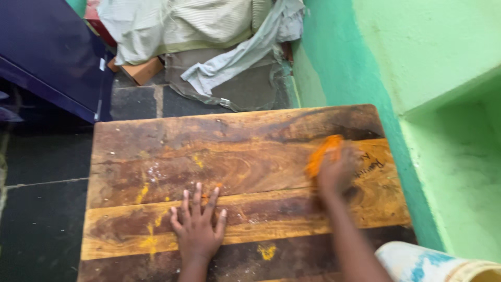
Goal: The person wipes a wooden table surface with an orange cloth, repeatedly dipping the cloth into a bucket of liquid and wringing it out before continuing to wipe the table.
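Note:
A worn wooden board (172,151) with yellow stains lies flat below me. My left hand (197,222) rests palm down on its near part, fingers spread, holding nothing. My right hand (336,172) is blurred by motion and presses an orange cloth or scrubber (322,152) against the board's right part. Yellow smears mark the wood near the left hand and along the front edge.
A green wall (417,78) runs along the board's right side. A dark blue cabinet (47,52) stands at the upper left on a dark tiled floor (42,209). Crumpled pale cloths (198,26) lie beyond the board. A white and blue object (428,263) shows at the bottom right.

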